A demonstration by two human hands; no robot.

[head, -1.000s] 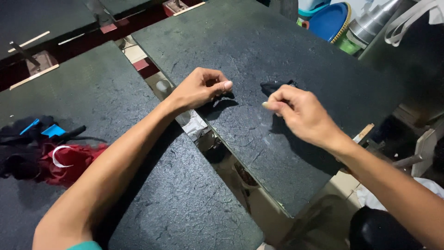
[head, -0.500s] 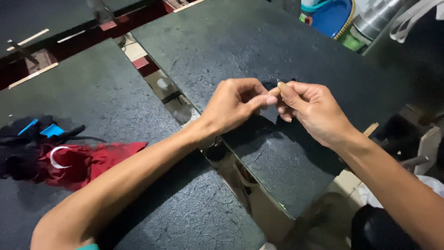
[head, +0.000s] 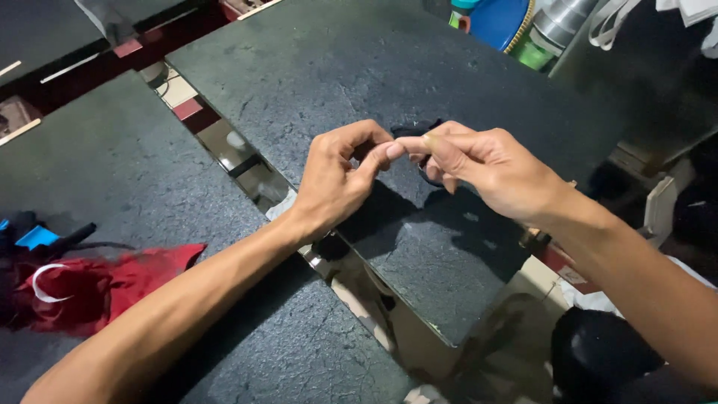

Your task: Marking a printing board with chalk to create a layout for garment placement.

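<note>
where they earlier lay apart, both hands point(head: 407, 164) now pinch black scrap point(head: 416, 130).

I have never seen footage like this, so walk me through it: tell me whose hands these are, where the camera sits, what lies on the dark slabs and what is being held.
There is no machine here: a person works with two bare hands, and the single picture comes from a camera worn on their head, looking down. The left hand and the right hand meet above a dark grey slab, fingertips touching. Between them they pinch a small piece of black cloth; most of it is hidden by the fingers, so its shape is unclear. A second slab lies to the left, across a gap. On it sits a red cloth with a white curved mark, beside some dark and blue bits. A blue round thing stands at the top edge.
</note>
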